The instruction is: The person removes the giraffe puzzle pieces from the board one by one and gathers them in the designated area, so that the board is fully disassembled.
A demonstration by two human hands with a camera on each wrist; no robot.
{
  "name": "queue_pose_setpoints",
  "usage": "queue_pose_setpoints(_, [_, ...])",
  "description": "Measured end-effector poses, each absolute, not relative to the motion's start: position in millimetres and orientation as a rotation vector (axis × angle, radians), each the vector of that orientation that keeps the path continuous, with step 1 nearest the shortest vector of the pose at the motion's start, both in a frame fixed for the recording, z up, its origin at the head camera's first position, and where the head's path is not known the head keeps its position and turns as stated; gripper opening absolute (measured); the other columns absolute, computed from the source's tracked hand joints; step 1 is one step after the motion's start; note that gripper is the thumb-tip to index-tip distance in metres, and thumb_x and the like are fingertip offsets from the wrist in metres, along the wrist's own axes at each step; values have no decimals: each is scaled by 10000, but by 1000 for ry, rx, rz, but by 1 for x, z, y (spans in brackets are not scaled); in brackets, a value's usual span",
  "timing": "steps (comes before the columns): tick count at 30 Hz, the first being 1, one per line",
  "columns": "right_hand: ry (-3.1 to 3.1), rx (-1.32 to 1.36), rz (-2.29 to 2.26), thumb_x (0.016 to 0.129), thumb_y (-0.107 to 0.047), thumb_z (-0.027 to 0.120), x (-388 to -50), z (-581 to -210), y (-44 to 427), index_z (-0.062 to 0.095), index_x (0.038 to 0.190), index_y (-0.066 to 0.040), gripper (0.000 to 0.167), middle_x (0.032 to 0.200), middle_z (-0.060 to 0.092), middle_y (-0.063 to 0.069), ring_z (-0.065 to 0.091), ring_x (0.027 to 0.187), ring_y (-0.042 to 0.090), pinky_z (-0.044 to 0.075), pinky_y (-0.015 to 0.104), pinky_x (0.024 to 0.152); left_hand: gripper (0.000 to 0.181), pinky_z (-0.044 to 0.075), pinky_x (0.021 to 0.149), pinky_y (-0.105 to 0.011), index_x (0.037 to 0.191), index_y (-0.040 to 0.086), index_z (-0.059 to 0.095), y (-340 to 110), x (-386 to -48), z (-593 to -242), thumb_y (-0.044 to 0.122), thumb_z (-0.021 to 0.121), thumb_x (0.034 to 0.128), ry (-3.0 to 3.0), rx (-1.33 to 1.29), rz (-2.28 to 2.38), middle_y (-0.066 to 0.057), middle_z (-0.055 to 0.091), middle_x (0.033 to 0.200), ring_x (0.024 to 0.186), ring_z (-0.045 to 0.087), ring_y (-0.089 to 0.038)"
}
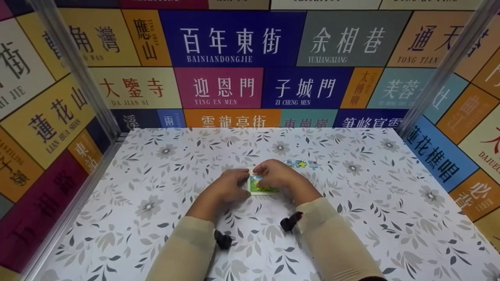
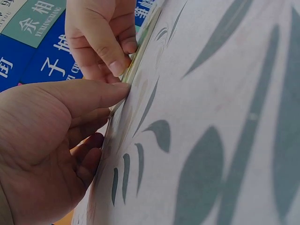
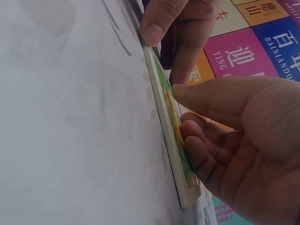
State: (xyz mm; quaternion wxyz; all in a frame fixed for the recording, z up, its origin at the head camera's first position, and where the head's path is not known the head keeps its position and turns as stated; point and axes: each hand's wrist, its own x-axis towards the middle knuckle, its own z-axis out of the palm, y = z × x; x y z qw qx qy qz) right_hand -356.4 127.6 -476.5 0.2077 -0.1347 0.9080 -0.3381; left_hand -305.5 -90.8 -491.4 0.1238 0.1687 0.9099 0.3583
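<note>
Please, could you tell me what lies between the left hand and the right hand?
A framed picture puzzle lies between the left hand and the right hand; the head view shows this.

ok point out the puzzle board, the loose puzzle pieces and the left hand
Puzzle board [image 1: 256,189], head view, green lower part of its picture
Loose puzzle pieces [image 1: 301,164], head view, yellow patch mid-row
Left hand [image 1: 229,185], head view, back of the hand

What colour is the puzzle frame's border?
The puzzle frame has a pale cream border, showing best in the right wrist view.
</note>
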Motion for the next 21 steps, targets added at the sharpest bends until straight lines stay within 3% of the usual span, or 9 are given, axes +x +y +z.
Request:
queue_pose_setpoints(11, [2550,-494,-912,883,-87,797,-354,-481,126,752,1332,-121,453,1368,743,51,665,1292,285,531,489,1142,658,242,1359,-482,1546,144,588,-91,-306,-494,192,765,914,2659,466,1016,3,464,1692,1621,333,-304])
queue_pose_setpoints(21, [2528,-460,-886,889,-69,767,-353,-479,124,750,1332,-165,453,1370,684,25,626,1311,275,504,478,1163,660,239,1361,-465,1519,154,620,-90,-305,-493,153,768,876,2665,425,1049,30,483,1678,1613,350,-282])
